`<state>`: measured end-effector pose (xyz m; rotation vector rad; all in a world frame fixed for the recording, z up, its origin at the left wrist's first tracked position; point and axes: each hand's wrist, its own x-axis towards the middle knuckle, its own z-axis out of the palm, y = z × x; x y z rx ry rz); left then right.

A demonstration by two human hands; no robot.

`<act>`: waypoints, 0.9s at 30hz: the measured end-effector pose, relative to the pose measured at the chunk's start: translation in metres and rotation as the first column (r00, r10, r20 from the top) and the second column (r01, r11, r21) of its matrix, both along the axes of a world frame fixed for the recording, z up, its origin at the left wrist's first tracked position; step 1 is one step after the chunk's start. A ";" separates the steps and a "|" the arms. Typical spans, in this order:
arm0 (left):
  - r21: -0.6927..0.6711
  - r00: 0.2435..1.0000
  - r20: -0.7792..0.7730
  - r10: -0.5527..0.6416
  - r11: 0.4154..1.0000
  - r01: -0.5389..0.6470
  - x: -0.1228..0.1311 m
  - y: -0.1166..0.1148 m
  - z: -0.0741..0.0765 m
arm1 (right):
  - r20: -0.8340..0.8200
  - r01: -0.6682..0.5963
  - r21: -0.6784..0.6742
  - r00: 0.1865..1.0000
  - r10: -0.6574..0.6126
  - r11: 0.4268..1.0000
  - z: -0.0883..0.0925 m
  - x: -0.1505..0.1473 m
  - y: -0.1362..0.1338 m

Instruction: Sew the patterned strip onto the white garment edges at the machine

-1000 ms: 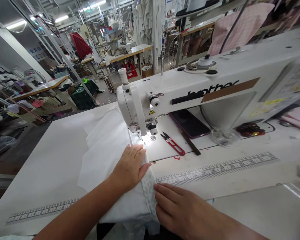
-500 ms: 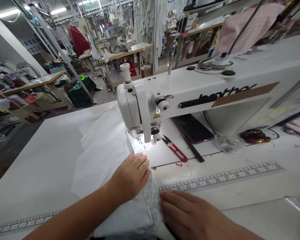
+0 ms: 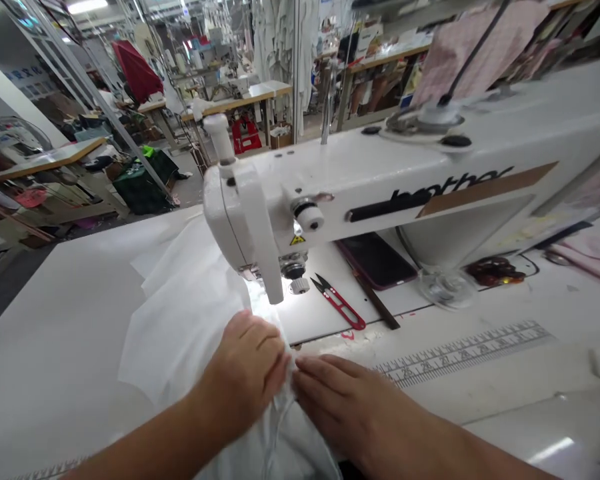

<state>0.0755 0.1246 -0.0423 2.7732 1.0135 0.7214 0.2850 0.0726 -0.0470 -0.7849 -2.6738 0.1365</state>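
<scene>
Soft white cloth (image 3: 175, 333) is pressed by the curled left hand (image 3: 247, 363). The right hand (image 3: 347, 403) is held close-fingered near the white surface's (image 3: 60, 333) front edge

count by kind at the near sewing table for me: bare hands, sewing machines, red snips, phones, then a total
Bare hands: 2, left hand and right hand, both at the white cloth
Sewing machine: 1
Red snips: 1
Phone: 1
Total: 5
</scene>
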 end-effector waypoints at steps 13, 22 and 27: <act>0.043 0.977 0.035 -0.211 0.977 0.209 -0.003 -0.039 -0.011 | 0.054 0.006 0.174 0.998 -0.015 0.985 -0.012 0.008 -0.012; 0.084 0.973 -0.016 -0.228 0.970 0.229 -0.003 -0.019 -0.005 | 0.097 0.041 0.144 0.994 -0.055 0.989 -0.006 0.005 0.009; 0.099 0.972 -0.004 -0.234 0.967 0.233 -0.005 0.008 0.000 | 0.147 0.026 0.105 0.988 -0.042 0.994 -0.007 0.003 0.037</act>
